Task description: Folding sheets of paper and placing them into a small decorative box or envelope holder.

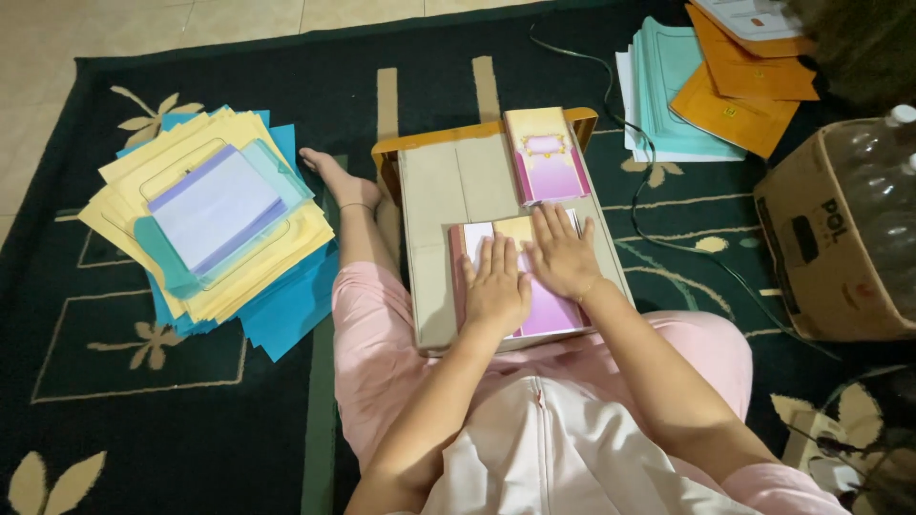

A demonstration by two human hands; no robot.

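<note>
My left hand [494, 283] and my right hand [563, 253] lie flat, side by side, pressing down on a pink and yellow paper card [551, 313] near the front of a grey board [434, 248]. The board rests on my lap and on a small wooden table [386, 153]. A second folded card [546, 154], pink with a yellow border, lies at the far end of the board, just beyond my right hand's fingertips.
A heap of yellow, blue and teal sheets [215, 224] sits on the dark patterned carpet [124, 401] to the left. Teal and orange booklets [711, 91] lie far right. A cardboard box [821, 248] with plastic bottles stands right. A cord [658, 238] trails across the carpet.
</note>
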